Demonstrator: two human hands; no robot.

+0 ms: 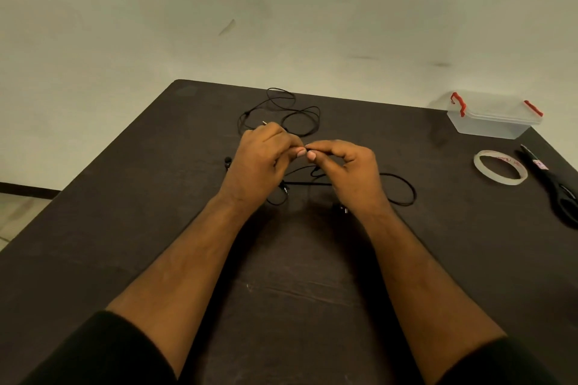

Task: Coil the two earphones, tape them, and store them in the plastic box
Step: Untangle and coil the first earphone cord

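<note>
Two black earphones lie on the dark table (156,197). The far earphone (291,109) sprawls in loose loops behind my hands. The near earphone (403,187) trails in a loop to the right, under my hands. My left hand (262,162) and my right hand (344,169) meet thumb to thumb above the table, both pinching the near earphone's thin cable between fingertips. A metal plug tip pokes out above my left hand's knuckles. A clear plastic box (491,119) with red latches stands closed at the far right.
A roll of clear tape (500,167) lies flat at the right, with black scissors (553,187) beside it near the table's right edge. A pale wall rises behind the table. An earbud (227,162) rests left of my left hand.
</note>
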